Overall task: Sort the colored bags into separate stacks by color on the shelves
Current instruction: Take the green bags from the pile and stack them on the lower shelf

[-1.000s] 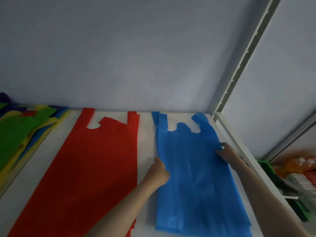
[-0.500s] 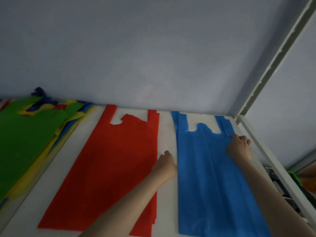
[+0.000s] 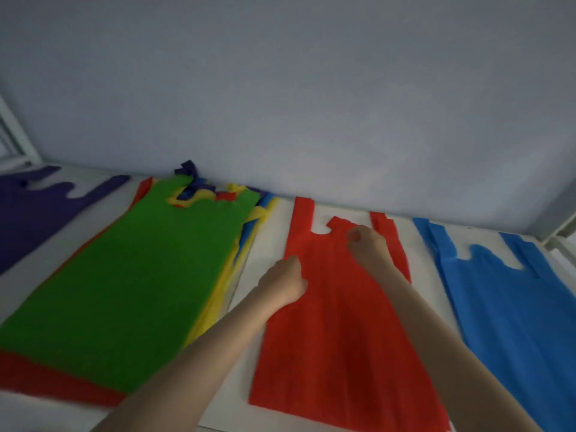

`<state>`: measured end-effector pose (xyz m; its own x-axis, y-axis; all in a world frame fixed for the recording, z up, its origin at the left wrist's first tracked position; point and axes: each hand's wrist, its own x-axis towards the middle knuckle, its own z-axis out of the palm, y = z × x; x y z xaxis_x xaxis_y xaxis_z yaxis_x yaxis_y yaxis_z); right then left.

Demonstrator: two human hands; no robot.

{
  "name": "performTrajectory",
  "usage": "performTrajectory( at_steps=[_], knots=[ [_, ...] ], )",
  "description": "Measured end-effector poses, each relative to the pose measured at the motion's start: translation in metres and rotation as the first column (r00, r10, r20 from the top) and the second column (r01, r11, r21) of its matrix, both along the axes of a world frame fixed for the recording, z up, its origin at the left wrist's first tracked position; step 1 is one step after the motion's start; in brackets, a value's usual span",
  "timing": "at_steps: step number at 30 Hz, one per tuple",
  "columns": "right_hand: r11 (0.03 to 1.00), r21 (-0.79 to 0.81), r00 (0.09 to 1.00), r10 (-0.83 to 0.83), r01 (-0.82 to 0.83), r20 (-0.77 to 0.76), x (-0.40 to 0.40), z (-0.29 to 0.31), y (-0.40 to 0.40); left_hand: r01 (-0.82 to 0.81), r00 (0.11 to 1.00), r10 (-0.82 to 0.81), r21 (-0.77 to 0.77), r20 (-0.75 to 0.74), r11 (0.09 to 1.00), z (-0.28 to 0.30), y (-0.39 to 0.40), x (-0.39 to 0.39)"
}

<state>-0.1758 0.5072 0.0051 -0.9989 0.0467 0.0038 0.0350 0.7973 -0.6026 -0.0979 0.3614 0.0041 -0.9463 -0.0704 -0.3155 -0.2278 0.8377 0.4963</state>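
Resting on red bag (image 3: pixel 336 322): left hand (image 3: pixel 285 280) fisted, right hand (image 3: pixel 367 247) loosely curled.

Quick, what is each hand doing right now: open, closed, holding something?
Left hand: closed in a loose fist at the red bag's left edge; a grip cannot be told.
Right hand: curled, resting on the red bag, holding nothing visible.

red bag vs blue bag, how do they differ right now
The red bag lies mid-shelf with both hands over it, left hand and right hand; the blue bag lies right of it, untouched and partly cut off by the frame. Both lie flat, handles toward the wall.
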Motion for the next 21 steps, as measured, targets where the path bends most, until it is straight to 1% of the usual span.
performTrajectory(
  at_steps=[4,6,8,11,15,16,18,21],
  knots=[
    [0.999,-0.027,0.999,0.031,-0.03,0.044,0.006,-0.005,-0.104,-0.027,1.0,0.026,-0.056,-0.012,0.998,-0.001,-0.109,0.009],
    [0.997,-0.067,0.997,0.031,-0.027,0.066,0.009,-0.008,-0.147,-0.052,0.999,0.051,-0.062,-0.007,0.997,-0.002,-0.161,0.017],
    [0.997,-0.07,0.995,0.026,-0.02,0.093,0.011,-0.011,-0.181,-0.093,0.996,0.092,-0.069,-0.012,0.993,-0.006,-0.205,0.023],
    [1.0,-0.013,0.986,0.01,-0.008,0.165,0.012,-0.019,-0.217,-0.172,0.985,0.171,-0.1,-0.023,0.98,-0.007,-0.258,0.027],
    [0.992,0.061,0.968,-0.121,0.111,0.22,0.008,-0.032,-0.243,-0.302,0.953,0.299,-0.206,-0.049,0.931,-0.009,-0.306,0.034],
    [0.986,0.106,0.967,-0.148,0.128,0.207,0.008,-0.034,-0.247,-0.327,0.944,0.326,-0.219,-0.041,0.919,-0.01,-0.314,0.036],
    [0.967,0.202,0.976,-0.181,0.154,0.122,0.009,-0.035,-0.255,-0.347,0.935,0.355,-0.224,-0.007,0.911,-0.014,-0.325,0.039],
    [0.934,0.331,0.991,-0.134,0.136,-0.03,0.008,-0.037,-0.268,-0.337,0.935,0.353,-0.201,0.049,0.92,-0.019,-0.334,0.04]
  ],
)
